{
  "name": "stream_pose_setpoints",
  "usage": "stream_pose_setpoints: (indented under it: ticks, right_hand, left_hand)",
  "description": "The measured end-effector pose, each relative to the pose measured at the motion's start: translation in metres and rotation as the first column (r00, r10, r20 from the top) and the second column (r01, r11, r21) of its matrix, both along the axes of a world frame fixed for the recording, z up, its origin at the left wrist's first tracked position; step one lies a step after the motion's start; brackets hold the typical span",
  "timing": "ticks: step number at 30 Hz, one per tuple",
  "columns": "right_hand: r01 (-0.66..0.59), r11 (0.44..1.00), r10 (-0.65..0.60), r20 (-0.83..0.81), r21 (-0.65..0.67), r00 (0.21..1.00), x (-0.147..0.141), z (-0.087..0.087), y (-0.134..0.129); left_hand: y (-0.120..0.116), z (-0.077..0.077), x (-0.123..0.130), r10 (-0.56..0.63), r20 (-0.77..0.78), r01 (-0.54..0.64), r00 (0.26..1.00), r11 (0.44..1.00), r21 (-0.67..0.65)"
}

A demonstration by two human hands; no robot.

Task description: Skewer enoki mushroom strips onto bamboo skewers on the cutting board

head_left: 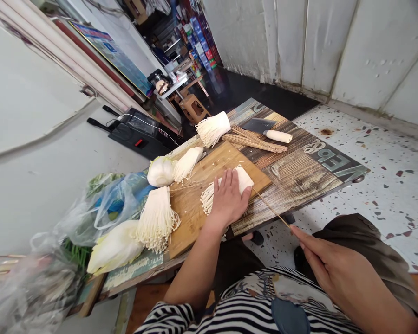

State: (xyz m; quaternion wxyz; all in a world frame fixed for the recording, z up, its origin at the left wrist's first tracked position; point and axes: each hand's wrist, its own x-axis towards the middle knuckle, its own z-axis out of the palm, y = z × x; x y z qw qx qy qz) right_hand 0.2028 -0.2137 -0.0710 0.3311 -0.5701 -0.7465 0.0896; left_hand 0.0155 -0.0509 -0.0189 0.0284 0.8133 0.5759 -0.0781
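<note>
A bunch of enoki mushrooms (pixel 244 178) lies on the wooden cutting board (pixel 191 218). My left hand (pixel 229 197) rests flat on top of that bunch, fingers stretched out and pressing it to the board. Pinched in my right hand (pixel 329 257) is a thin bamboo skewer (pixel 271 210), held beyond the table's near edge. The skewer's far tip meets the cut base of the bunch; whether it has gone inside is hidden. Left of the board lies a second enoki bunch (pixel 156 215), and at its back edge a smaller one (pixel 188 163).
Beyond the board are another enoki bunch (pixel 214 128), a pile of bamboo skewers (pixel 256 141) and a cleaver (pixel 277 135) with a pale handle. Chinese cabbages (pixel 116 248) and plastic bags (pixel 114 199) crowd the left. A black speaker-like box (pixel 142 134) stands by the wall.
</note>
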Motion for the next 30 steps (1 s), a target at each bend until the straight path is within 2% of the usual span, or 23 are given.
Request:
stream_pose_setpoints:
  ticks: [30]
  right_hand:
    - [0.039,0.995,-0.049,-0.117,-0.089,0.992,0.001,-0.011,0.004]
  left_hand:
    - [-0.001,0.002,0.0,0.004,0.01,-0.004,1.0,1.0,-0.015]
